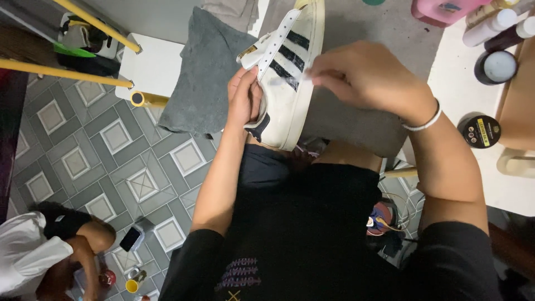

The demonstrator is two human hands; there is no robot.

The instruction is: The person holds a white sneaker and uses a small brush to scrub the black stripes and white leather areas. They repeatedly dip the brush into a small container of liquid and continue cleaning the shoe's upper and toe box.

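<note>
One white sneaker [287, 78] with three black stripes lies near the middle, long axis running near to far; the left hand [245, 100] grips its near heel end from the left; the right hand [362, 75], fingers pinched on something blurred, touches its striped side from the right.
</note>
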